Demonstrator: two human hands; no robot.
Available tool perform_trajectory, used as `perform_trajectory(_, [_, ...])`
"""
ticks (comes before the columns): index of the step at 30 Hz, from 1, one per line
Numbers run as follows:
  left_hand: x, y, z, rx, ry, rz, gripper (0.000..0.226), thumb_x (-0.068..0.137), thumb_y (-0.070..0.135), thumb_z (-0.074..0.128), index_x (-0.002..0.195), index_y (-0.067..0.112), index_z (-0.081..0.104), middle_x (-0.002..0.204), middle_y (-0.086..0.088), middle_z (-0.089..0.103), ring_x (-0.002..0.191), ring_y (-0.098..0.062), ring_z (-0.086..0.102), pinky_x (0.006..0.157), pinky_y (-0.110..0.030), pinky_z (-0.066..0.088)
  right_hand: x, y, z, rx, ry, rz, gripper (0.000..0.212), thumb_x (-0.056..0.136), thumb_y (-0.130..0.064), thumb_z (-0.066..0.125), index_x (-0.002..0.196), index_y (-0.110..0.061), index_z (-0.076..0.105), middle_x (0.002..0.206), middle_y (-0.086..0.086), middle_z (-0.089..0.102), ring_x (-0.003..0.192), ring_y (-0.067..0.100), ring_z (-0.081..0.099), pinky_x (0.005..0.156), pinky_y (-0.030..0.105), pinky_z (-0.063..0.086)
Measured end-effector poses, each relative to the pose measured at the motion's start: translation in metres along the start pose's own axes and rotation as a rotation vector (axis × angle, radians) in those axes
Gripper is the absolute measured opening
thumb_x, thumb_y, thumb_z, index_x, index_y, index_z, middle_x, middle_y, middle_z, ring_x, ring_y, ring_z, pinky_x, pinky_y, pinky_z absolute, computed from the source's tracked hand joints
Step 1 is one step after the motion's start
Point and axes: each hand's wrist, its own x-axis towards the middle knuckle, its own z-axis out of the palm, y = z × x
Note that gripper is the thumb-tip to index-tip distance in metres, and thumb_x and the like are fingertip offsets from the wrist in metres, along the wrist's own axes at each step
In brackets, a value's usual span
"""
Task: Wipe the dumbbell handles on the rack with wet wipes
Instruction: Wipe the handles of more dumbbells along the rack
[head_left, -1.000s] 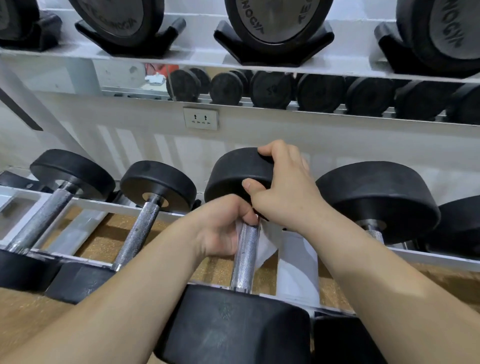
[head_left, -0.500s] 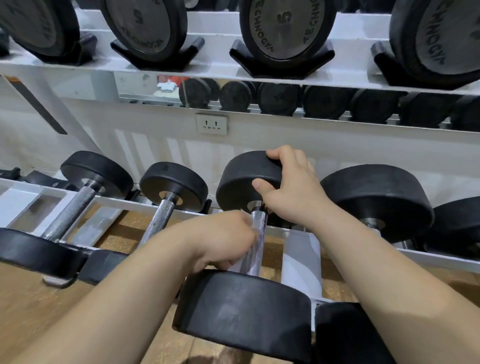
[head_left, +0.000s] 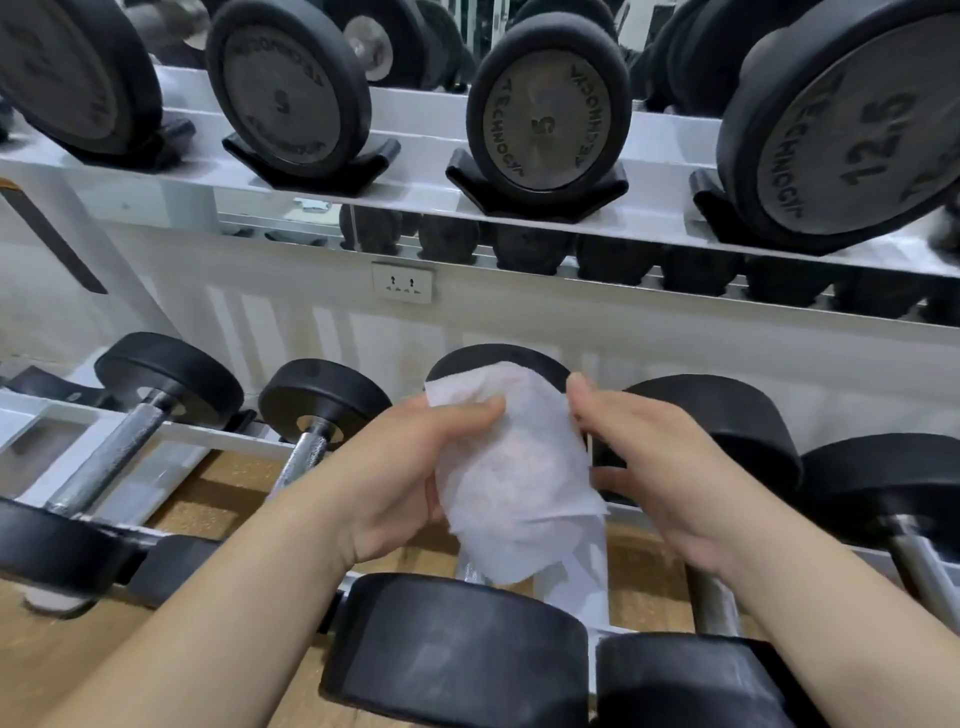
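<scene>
Holding the wipe (head_left: 514, 467) mid-frame, just above the handle (head_left: 470, 571): left hand (head_left: 410, 467) fingers curled round it, right hand (head_left: 660, 467) at its edge, pinch unclear. Limp, light stuff, I'd say; best gripped mid-sheet.

We hold a white wet wipe (head_left: 519, 467), crumpled and partly spread, in our left hand (head_left: 410, 467) above the white lower rack (head_left: 208, 436), while our right hand (head_left: 654, 467) touches its right edge. Under it lies a black-headed dumbbell (head_left: 457, 644), with only a short stretch of its knurled steel handle (head_left: 470, 571) showing. The nearest left handle (head_left: 306, 457) and the far left handle (head_left: 111, 457) lie slanted on the same rack.
</scene>
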Motion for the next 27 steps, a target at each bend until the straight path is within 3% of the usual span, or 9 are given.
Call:
perform_trajectory(2, [0.004, -0.003, 0.004, -0.102, -0.017, -0.004, 0.034, 0.092, 0.024, 0.062, 0.123, 0.014, 0.074, 0.116, -0.014, 0.076, 0.1, -0.027, 0.074, 0.063, -0.031, 0.058, -0.006, 0.003, -0.004, 0.119, -0.057, 0.006, 0.042, 0.091, -0.059, 0.063, 0.102, -0.023, 0.081, 0.104, -0.001, 0.079, 0.09, 0.013, 0.072, 0.074, 0.024, 0.055])
perform_trajectory(6, [0.012, -0.013, 0.009, -0.133, -0.157, -0.064, 0.034, 0.102, 0.021, 0.057, 0.134, 0.018, 0.067, 0.128, -0.017, 0.07, 0.116, -0.034, 0.069, 0.079, -0.04, 0.059, -0.01, 0.004, -0.003, 0.425, -0.374, 0.213, 0.062, 0.091, -0.057, 0.065, 0.133, -0.011, 0.07, 0.135, 0.016, 0.069, 0.127, 0.028, 0.065, 0.102, 0.041, 0.054])
perform_trajectory(9, [0.014, -0.021, 0.01, -0.015, -0.244, -0.091, 0.033, 0.101, 0.022, 0.059, 0.134, 0.02, 0.066, 0.124, -0.014, 0.071, 0.111, -0.03, 0.07, 0.089, -0.043, 0.056, -0.005, 0.009, 0.005, 0.483, -0.439, 0.303, 0.06, 0.097, -0.043, 0.065, 0.139, -0.001, 0.062, 0.141, 0.022, 0.063, 0.135, 0.034, 0.059, 0.116, 0.048, 0.043])
perform_trajectory(12, [0.014, -0.017, 0.005, 0.048, -0.173, -0.117, 0.029, 0.103, 0.02, 0.057, 0.13, 0.017, 0.069, 0.124, -0.014, 0.073, 0.109, -0.029, 0.073, 0.09, -0.044, 0.057, -0.002, 0.016, 0.012, 0.47, -0.339, 0.357, 0.047, 0.104, -0.032, 0.058, 0.142, -0.003, 0.06, 0.139, 0.02, 0.065, 0.132, 0.034, 0.061, 0.121, 0.053, 0.038])
perform_trajectory(15, [0.014, -0.01, -0.005, 0.127, -0.101, -0.115, 0.031, 0.105, 0.017, 0.054, 0.129, 0.026, 0.07, 0.106, -0.007, 0.078, 0.086, -0.024, 0.075, 0.072, -0.038, 0.061, -0.002, 0.016, 0.014, 0.508, -0.161, 0.415, 0.037, 0.107, -0.02, 0.051, 0.137, 0.0, 0.061, 0.129, 0.019, 0.071, 0.124, 0.034, 0.067, 0.116, 0.051, 0.043])
perform_trajectory(17, [0.015, -0.008, -0.009, 0.187, 0.044, -0.113, 0.029, 0.106, 0.016, 0.052, 0.126, 0.023, 0.071, 0.085, -0.011, 0.074, 0.065, -0.024, 0.068, 0.058, -0.032, 0.059, -0.004, 0.016, 0.006, 0.514, -0.018, 0.463, 0.033, 0.107, -0.015, 0.051, 0.131, 0.004, 0.061, 0.12, 0.02, 0.075, 0.116, 0.034, 0.071, 0.106, 0.048, 0.051])
perform_trajectory(20, [0.023, -0.018, -0.022, 0.337, 0.351, -0.111, 0.017, 0.103, 0.015, 0.056, 0.113, 0.008, 0.067, 0.076, -0.017, 0.071, 0.06, -0.029, 0.067, 0.054, -0.034, 0.057, -0.005, 0.017, -0.007, 0.394, 0.148, 0.499, 0.026, 0.106, -0.01, 0.054, 0.126, 0.002, 0.064, 0.11, 0.02, 0.078, 0.106, 0.035, 0.074, 0.091, 0.047, 0.058])
perform_trajectory(23, [0.031, -0.04, -0.031, 0.787, 0.494, 0.07, 0.02, 0.094, 0.018, 0.064, 0.114, 0.017, 0.067, 0.093, 0.0, 0.069, 0.076, -0.02, 0.066, 0.073, -0.034, 0.055, -0.002, 0.025, -0.003, 0.265, 0.211, 0.537, 0.022, 0.105, -0.012, 0.054, 0.123, -0.003, 0.065, 0.107, 0.019, 0.078, 0.104, 0.036, 0.075, 0.095, 0.05, 0.057])
perform_trajectory(27, [0.026, -0.056, -0.024, 1.17, 0.455, 0.264, 0.054, 0.09, 0.019, 0.064, 0.143, 0.019, 0.051, 0.136, 0.001, 0.046, 0.12, -0.017, 0.053, 0.102, -0.025, 0.039, 0.013, 0.04, 0.026, 0.187, 0.228, 0.582, 0.025, 0.103, -0.016, 0.054, 0.124, -0.008, 0.064, 0.108, 0.018, 0.077, 0.097, 0.036, 0.075, 0.082, 0.045, 0.061])
